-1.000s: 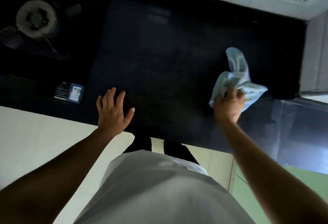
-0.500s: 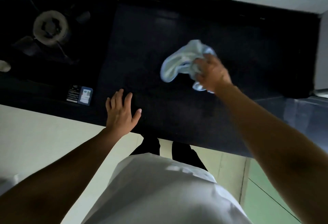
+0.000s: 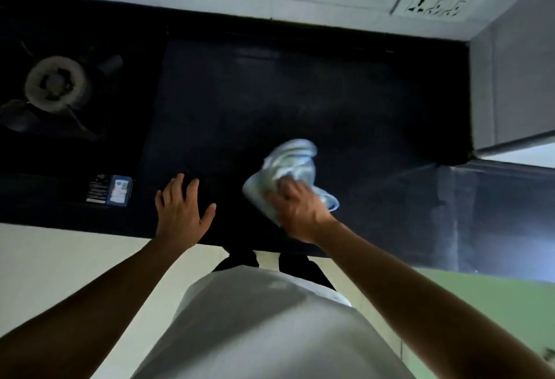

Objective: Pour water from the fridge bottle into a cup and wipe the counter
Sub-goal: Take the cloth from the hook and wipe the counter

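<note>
Dark counter (image 3: 300, 93), right hand (image 3: 295, 213) bunching pale cloth (image 3: 288, 165), left hand (image 3: 180, 210) flat

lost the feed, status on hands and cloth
Right hand gripping pale cloth on dark counter. Left hand open, flat near front edge. Nothing in the way.

- My left hand (image 3: 181, 210) lies flat on the counter (image 3: 270, 102), at its near edge.
- My right hand (image 3: 295, 213) is just to its right, gripping a cloth (image 3: 289, 168) on the counter.
- A stove burner (image 3: 55, 82) sits far left.
- A wall socket (image 3: 435, 6) is far right, behind the counter.
</note>
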### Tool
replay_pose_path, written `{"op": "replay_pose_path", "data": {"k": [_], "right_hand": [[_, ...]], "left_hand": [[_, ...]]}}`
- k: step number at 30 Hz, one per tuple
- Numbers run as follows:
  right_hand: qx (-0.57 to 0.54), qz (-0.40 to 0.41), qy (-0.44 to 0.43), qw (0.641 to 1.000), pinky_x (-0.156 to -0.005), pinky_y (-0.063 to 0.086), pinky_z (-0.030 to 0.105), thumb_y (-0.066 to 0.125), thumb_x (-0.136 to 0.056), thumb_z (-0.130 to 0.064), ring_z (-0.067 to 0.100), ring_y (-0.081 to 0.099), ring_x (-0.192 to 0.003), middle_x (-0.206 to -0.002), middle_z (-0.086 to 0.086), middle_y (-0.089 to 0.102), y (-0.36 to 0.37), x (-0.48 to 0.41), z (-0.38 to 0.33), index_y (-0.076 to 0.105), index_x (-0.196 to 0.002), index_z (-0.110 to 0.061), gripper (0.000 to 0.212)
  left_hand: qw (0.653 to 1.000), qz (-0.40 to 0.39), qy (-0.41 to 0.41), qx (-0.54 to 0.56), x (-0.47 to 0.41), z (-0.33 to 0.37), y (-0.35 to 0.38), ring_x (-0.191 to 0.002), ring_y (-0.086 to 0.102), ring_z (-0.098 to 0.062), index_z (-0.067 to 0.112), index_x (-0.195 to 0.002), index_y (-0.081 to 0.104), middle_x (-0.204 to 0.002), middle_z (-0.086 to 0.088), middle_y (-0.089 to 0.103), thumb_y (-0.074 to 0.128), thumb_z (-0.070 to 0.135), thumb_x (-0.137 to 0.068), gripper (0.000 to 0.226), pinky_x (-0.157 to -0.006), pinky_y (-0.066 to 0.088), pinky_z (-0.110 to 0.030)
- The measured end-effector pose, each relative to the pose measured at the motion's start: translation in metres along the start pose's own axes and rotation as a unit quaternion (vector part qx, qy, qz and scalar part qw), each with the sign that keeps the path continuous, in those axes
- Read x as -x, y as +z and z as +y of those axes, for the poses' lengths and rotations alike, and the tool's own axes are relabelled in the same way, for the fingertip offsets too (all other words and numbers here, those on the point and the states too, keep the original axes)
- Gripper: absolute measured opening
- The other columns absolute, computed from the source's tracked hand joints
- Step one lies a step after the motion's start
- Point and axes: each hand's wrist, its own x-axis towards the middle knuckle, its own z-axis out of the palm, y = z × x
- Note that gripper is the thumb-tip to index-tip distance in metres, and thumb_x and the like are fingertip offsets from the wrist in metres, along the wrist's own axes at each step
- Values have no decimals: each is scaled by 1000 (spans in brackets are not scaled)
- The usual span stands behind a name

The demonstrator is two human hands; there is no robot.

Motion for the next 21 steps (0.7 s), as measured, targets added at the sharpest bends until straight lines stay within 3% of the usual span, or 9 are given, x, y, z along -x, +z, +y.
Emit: {"op": "replay_pose_path", "data": {"k": [3, 7, 10, 13, 16, 18, 21], "right_hand": [[-32, 3, -62, 998, -98, 48, 53, 65, -81, -41, 44, 52, -127, -142, 22, 50, -14, 17, 16, 54, -138, -24, 60], [-76, 44, 154, 984, -90, 53, 56, 76, -79, -42, 47, 54, -121, -139, 24, 52, -30, 61, 63, 58, -135, -17, 63], [-116, 108, 233, 959, -94, 51, 57, 72, -84, -44, 46, 49, -120, -137, 25, 48, -27, 89, 65, 45, -146, -13, 74], [-123, 149, 197, 961, -96, 47, 57, 73, -82, -47, 46, 45, -126, -141, 26, 44, -19, 103, 57, 46, -146, -14, 77], [-82, 106, 128, 983, -102, 44, 54, 80, -69, -49, 44, 41, -133, -142, 24, 45, -10, 116, 52, 54, -139, -17, 81], [-73, 76, 116, 988, -100, 45, 53, 85, -62, -41, 43, 44, -132, -141, 23, 49, -6, 124, 53, 60, -131, -17, 77], [-64, 125, 125, 982, -85, 56, 51, 85, -63, -22, 41, 57, -117, -126, 20, 61, -6, 125, 57, 72, -104, -16, 44]], "left_hand": [[1000, 4, -11, 17, -2, 7, 0, -130, 40, -51, 3, -133, 48, -144, -31, 42, 54, 50, -81, 70, -105, 31, -68], [997, 5, -47, 62, -4, 27, -5, -134, 35, -50, 4, -136, 47, -148, -29, 37, 75, 29, -82, 66, -111, 30, -63], [993, 37, 56, 94, -2, 61, -9, -124, 46, -45, 2, -127, 54, -136, -25, 49, 77, 18, -80, 55, -102, 42, -58], [969, 52, 216, 108, 0, 111, -9, -106, 57, -38, 5, -116, 59, -116, -16, 60, 77, 19, -76, 46, -91, 50, -50], [933, 3, 352, 74, 3, 158, -7, -102, 57, -31, 12, -119, 59, -114, -8, 60, 80, 34, -71, 57, -88, 50, -44], [919, -35, 391, 15, 2, 181, -3, -107, 55, -30, 16, -125, 57, -120, -7, 58, 84, 38, -66, 69, -94, 49, -44], [929, -57, 362, -41, -4, 202, 1, -106, 52, -32, 19, -119, 62, -114, -8, 57, 85, 38, -65, 62, -93, 49, -48]]}}
